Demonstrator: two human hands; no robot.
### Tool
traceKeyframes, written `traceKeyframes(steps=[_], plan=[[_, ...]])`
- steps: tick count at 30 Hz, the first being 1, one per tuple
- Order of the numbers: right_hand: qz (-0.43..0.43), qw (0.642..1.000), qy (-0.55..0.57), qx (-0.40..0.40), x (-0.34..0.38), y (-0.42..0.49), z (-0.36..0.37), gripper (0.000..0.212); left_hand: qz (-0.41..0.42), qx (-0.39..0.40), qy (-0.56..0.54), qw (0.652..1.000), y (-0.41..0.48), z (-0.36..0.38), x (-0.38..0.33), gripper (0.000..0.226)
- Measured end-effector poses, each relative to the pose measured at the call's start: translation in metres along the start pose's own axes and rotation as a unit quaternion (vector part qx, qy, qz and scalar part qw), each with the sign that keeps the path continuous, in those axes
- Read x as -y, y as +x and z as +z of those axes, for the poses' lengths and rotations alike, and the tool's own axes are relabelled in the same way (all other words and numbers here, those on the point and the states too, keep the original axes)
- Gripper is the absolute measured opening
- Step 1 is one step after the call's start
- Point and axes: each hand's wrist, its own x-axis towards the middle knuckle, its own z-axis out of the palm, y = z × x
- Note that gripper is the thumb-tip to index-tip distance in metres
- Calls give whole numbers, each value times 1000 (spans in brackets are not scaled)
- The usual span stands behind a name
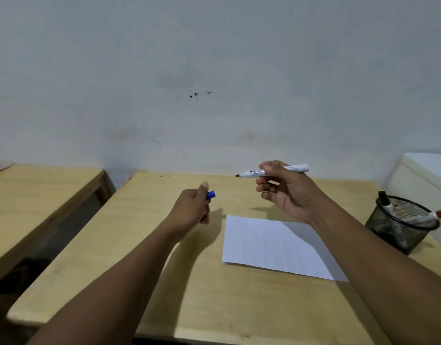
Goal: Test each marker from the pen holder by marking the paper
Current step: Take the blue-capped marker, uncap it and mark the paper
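My right hand (281,192) holds an uncapped white marker (251,173) level above the desk, its dark tip pointing left. A blue cap (211,194) is pinched in my left hand (193,210), a little to the left of the marker tip. Below both hands a white sheet of paper (266,242) lies flat on the wooden desk (189,295); I see no marks on it. At the right, a black mesh pen holder (398,227) stands with a black-capped marker (385,201) and a red-capped marker (436,216) leaning in it.
A second wooden table (35,195) stands to the left across a dark gap. A white box-like object (423,175) sits behind the pen holder at the far right. A pale wall rises right behind the desk.
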Motion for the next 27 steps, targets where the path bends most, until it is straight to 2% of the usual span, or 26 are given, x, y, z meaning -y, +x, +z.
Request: traceKeyframes(steps=[1,3,4,6,8,12,17,19,21,23,27], plan=[[0,1000,6,-2,1,1,-6,13,25,2,82,996,2,-5,9,53],[13,1000,8,-3,-3,3,-11,21,68,5,255,964,3,-10,23,49],[19,1000,-3,-9,-8,4,-10,22,86,3,314,945,4,-9,29,42],[15,998,-49,-33,-24,5,-5,13,106,0,365,925,1,-5,31,29],[-3,993,-95,-67,-40,8,0,2,111,8,375,920,4,-2,32,25],[-11,986,-133,-104,-60,17,10,15,110,40,363,924,13,-1,29,16],[-29,982,-150,-109,-67,22,14,8,108,51,328,937,17,3,37,19],[-22,983,-150,-105,-70,21,14,8,108,42,293,949,18,3,41,27],[-19,982,-161,-102,-74,21,12,8,97,44,271,957,18,3,42,49],[-22,977,-190,-98,-79,21,11,8,91,49,298,949,15,5,42,64],[-43,961,-257,-92,-85,21,14,10,116,40,347,930,12,9,44,69]])
